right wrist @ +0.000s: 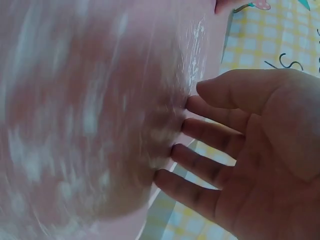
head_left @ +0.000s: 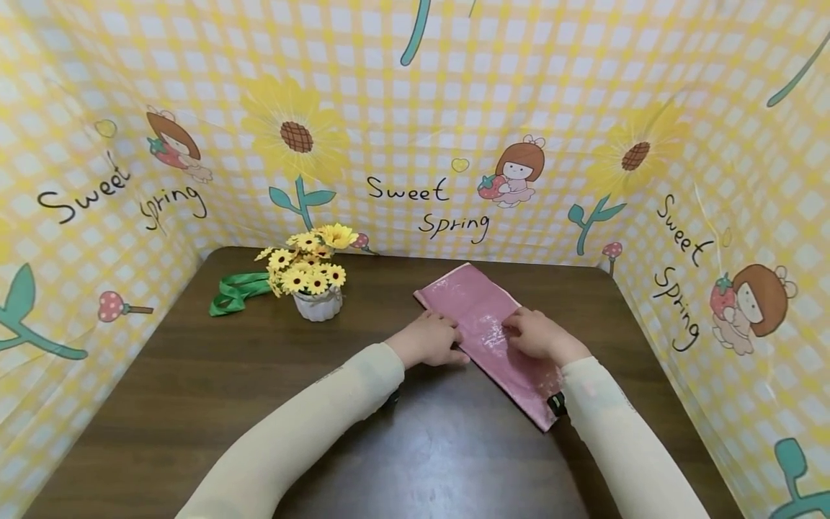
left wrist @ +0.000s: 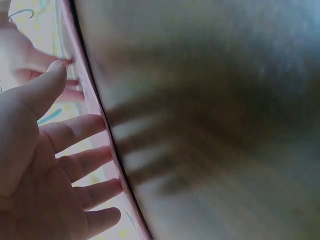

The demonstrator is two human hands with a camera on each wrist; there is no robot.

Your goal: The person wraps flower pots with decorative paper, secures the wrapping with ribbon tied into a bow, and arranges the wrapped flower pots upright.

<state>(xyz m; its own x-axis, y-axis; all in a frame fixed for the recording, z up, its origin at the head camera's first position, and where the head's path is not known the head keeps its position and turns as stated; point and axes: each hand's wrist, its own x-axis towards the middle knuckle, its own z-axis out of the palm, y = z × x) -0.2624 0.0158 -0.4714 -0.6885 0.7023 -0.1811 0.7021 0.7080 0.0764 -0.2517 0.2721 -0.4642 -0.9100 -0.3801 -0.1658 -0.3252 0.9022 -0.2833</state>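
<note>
A long, flat pink packet (head_left: 483, 317) with a shiny, film-like surface lies slantwise on the dark wooden table (head_left: 259, 389). My left hand (head_left: 428, 339) is at its left long edge. In the left wrist view the fingertips (left wrist: 112, 154) touch that thin edge, fingers spread and nearly straight. On the opposite side, my right hand (head_left: 538, 335) rests its fingertips on the packet's top near the right edge. The right wrist view shows these fingers (right wrist: 200, 162) extended over the glossy surface, thumb alongside. Neither hand grips the packet.
A white pot (head_left: 318, 304) of yellow artificial flowers (head_left: 308, 267) stands at the back left. Beside it lies a green ribbon (head_left: 236, 292). Yellow checked cloth (head_left: 415, 115) with printed flowers and figures walls the table at the back and both sides.
</note>
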